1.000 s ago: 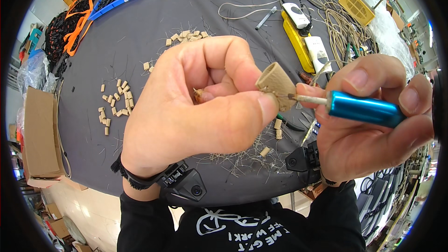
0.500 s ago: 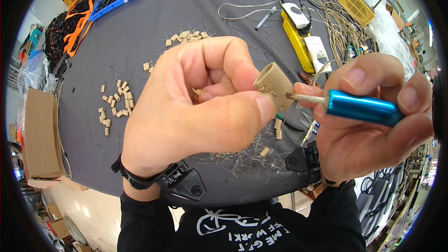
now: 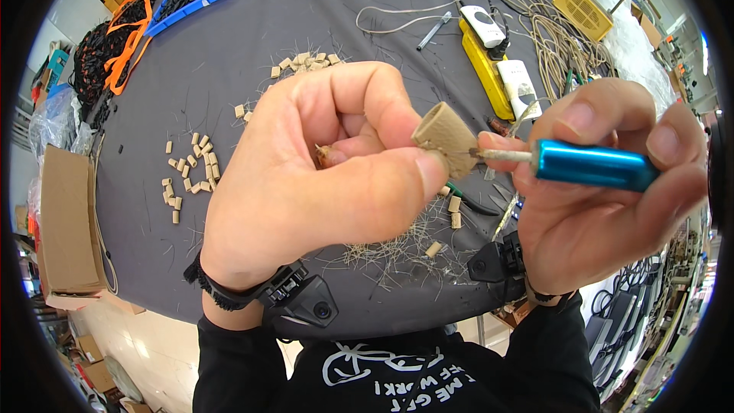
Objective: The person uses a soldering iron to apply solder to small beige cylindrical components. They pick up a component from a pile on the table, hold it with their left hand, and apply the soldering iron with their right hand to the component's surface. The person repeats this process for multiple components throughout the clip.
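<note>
Above the grey table (image 3: 321, 8), my left hand (image 3: 306, 203) pinched a tan tube (image 3: 454, 136) between thumb and forefinger, its open mouth facing up and leftward, its long axis slanting down to the right. My right hand (image 3: 589, 222) gripped a blue-handled tool (image 3: 592, 164), nearly level, its tip pointing left at the tube's side.

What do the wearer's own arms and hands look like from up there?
The left hand and right hand are ungloved. The left wrist strap and right wrist strap are black, each bearing a boxy black camera. Both sleeves are black; the black top has white print on the chest.
</note>
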{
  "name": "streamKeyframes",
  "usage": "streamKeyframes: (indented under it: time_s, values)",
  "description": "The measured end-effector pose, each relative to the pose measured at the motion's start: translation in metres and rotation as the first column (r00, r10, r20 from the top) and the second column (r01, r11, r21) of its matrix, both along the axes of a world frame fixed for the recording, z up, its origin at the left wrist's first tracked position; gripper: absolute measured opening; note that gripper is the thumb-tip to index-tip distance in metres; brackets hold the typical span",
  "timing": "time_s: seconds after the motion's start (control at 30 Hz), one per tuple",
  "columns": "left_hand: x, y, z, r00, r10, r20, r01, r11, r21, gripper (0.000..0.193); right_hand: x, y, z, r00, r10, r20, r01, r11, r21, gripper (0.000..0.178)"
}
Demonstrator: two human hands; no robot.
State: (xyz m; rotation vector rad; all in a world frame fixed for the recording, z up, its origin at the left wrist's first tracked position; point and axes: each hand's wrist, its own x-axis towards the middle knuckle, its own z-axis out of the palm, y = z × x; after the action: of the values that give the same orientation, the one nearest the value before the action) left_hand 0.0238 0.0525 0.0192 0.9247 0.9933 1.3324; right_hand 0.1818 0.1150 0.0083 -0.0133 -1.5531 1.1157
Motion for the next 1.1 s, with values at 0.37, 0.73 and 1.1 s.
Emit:
streamKeyframes:
  time_s: [0.37, 0.73, 1.1]
  values:
    - [-0.009, 0.005, -0.003, 0.986, 0.041, -0.161, -0.036, 0.999, 0.034, 0.021, 0.009, 0.006, 0.022, 0.942, -0.066, 0.330, 0.105, 0.989, -0.103, 0.027]
    - [0.005, -0.007, -0.005, 0.465, 0.521, -0.716, -0.232, 0.852, 0.469, 0.015, -0.014, -0.004, 0.015, 0.794, 0.170, 0.583, 0.153, 0.873, -0.464, 0.015]
    - [0.012, -0.008, -0.008, 0.443, 0.532, -0.721, -0.187, 0.842, 0.506, 0.017, -0.010, 0.001, 0.019, 0.757, 0.267, 0.597, 0.122, 0.839, -0.530, 0.013]
